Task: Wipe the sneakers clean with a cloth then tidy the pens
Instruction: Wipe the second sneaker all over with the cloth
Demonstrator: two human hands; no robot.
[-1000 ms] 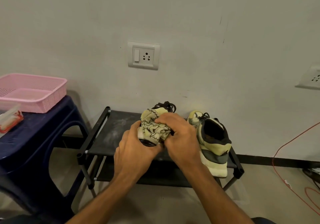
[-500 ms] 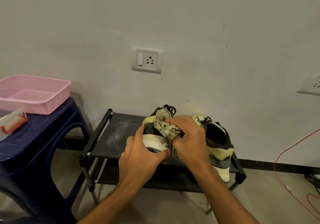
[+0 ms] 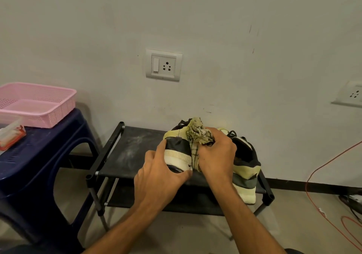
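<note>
Cloth (image 3: pixel 198 135) now higher on sneaker (image 3: pixel 177 151)

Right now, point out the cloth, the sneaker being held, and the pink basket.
cloth (image 3: pixel 198 134): head view, on its bunched top.
held sneaker (image 3: pixel 176 155): head view, on its pale sole band.
pink basket (image 3: pixel 63 110): head view, on its right side wall.

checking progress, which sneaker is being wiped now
The left sneaker, gripped by the left hand, the right hand holding the cloth against it; the right sneaker just rests on the shoe rack.
</note>
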